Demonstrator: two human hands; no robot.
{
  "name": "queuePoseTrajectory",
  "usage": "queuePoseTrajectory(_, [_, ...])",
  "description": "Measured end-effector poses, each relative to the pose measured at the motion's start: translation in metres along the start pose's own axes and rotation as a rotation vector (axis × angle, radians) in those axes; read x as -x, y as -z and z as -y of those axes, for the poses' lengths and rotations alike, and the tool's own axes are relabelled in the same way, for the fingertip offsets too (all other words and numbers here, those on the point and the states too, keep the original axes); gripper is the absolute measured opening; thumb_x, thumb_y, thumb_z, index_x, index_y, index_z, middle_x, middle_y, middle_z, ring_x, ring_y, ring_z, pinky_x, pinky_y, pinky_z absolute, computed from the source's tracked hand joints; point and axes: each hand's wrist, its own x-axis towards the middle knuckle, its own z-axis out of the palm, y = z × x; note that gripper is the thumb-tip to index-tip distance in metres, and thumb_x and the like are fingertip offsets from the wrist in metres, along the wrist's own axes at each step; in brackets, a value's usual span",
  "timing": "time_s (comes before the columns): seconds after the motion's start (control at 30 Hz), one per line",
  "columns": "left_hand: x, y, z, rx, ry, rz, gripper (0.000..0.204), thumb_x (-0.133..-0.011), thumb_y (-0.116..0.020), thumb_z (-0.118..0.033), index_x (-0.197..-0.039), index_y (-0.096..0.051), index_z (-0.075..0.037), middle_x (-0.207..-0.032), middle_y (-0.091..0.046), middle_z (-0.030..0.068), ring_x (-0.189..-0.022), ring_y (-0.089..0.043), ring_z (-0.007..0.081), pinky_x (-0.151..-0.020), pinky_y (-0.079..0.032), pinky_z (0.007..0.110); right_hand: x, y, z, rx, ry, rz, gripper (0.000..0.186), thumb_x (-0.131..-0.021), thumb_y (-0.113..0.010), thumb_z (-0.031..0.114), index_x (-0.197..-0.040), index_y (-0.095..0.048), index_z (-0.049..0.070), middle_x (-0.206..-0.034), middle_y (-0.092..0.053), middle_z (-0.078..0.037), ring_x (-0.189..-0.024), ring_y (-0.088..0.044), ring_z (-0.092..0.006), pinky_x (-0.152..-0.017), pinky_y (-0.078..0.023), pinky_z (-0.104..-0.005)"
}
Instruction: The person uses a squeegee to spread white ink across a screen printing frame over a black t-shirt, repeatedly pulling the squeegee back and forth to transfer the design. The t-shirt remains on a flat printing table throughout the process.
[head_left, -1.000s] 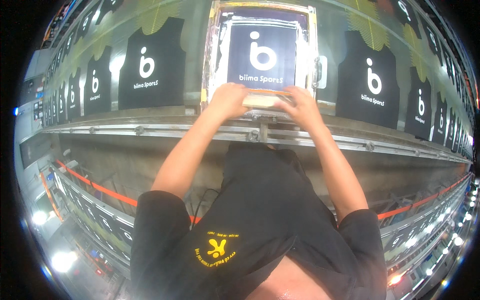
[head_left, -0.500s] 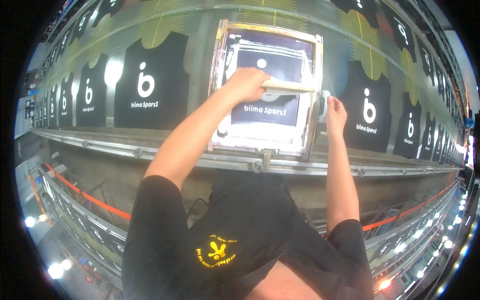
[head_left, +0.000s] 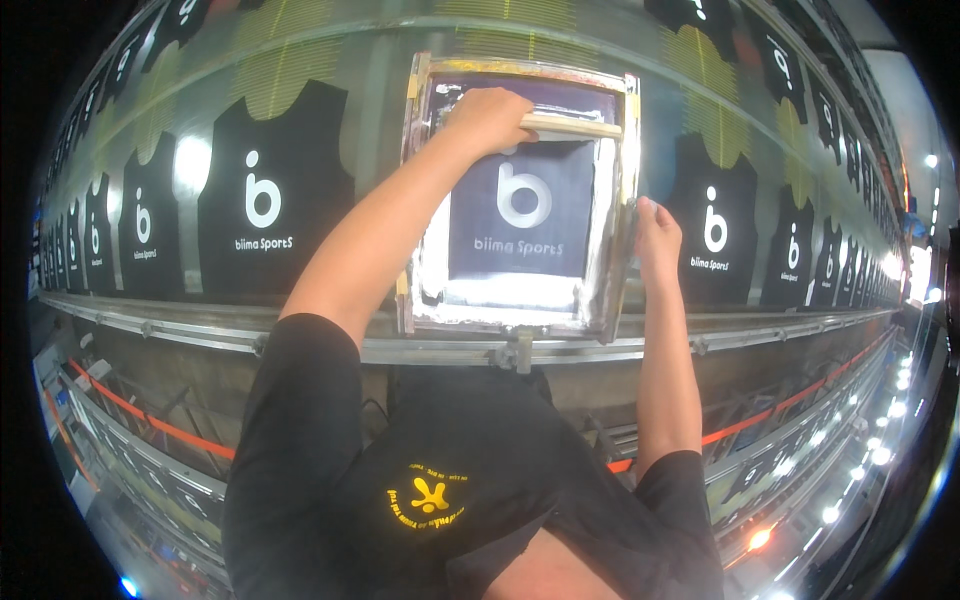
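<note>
One pale, wooden-looking squeegee (head_left: 585,127) sits near the far end of a rectangular frame (head_left: 530,67); our left hand (head_left: 490,118) has fingers clamped on it. Our right hand (head_left: 660,240) curls its fingers together at the frame's right edge; grip, we can't tell. We see glossy white ink (head_left: 510,290), smooth black vest-shaped cloth (head_left: 310,200) alongside, white rounded logo over lettering.

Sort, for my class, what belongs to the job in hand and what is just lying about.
In the job:
wooden bar, in left hand
framed screen, right hand at its edge
white ink

Just nearby:
black printed panels
orange rail
lamps
</note>
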Motion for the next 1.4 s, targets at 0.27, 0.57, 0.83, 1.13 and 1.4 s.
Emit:
queuePoseTrajectory(0.27, [0.153,-0.078,-0.053,0.001,-0.045,-0.273,0.038,-0.083,-0.085,-0.027,-0.118,-0.079,-0.016,-0.112,-0.079,0.0042,-0.104,-0.075,0.0286,-0.085,-0.061,0.045,0.009,0.001,0.019,-0.02,0.096,0.017,0.034,-0.105,-0.077,0.033,-0.108,-0.076,-0.001,-0.067,-0.052,0.008,-0.051,-0.039,-0.0036,-0.046,-0.029,-0.0265])
queuePoseTrajectory(0.57, [0.293,-0.121,-0.103,0.042,-0.152,-0.395,0.076,-0.067,-0.095,-0.029,-0.136,-0.068,-0.013,-0.137,-0.07,0.0042,-0.124,-0.066,0.0259,-0.099,-0.058,0.041,0.008,-0.014,0.016,-0.028,0.44,-0.162,0.035,-0.104,-0.077,0.027,-0.123,-0.077,-0.003,-0.106,-0.077,-0.006,-0.087,-0.065,-0.0084,-0.076,-0.052,-0.025])
queuePoseTrajectory(0.83, [0.362,-0.048,0.042,0.087,0.046,-0.218,0.057,-0.074,-0.08,-0.005,-0.13,-0.073,-0.011,-0.128,-0.075,0.008,-0.117,-0.07,0.031,-0.098,-0.058,0.045,0.105,-0.186,0.008,-0.154,0.387,-0.095,0.031,-0.105,-0.077,0.022,-0.13,-0.075,0.004,-0.109,-0.073,-0.001,-0.095,-0.064,-0.0091,-0.084,-0.053,-0.0276])
queuePoseTrajectory(1.13, [0.453,0.033,0.253,0.124,0.133,-0.101,0.042,-0.078,-0.077,0.002,-0.119,-0.077,-0.006,-0.124,-0.078,0.0134,-0.123,-0.069,0.0366,-0.106,-0.054,0.048,0.208,-0.429,-0.035,-0.017,0.199,-0.12,0.031,-0.102,-0.074,0.025,-0.129,-0.075,0.01,-0.075,-0.062,0.003,-0.069,-0.055,-0.0088,-0.065,-0.048,-0.0317])
queuePoseTrajectory(1.4, [0.441,0.054,0.253,0.109,0.138,0.106,0.044,-0.083,-0.082,-0.007,-0.127,-0.076,-0.006,-0.131,-0.077,0.0134,-0.126,-0.068,0.0371,-0.109,-0.053,0.046,0.219,-0.446,-0.03,0.104,0.019,-0.116,0.042,-0.099,-0.072,0.037,-0.138,-0.07,0.022,-0.081,-0.071,-0.009,-0.079,-0.071,-0.0291,-0.079,-0.055,-0.0443])
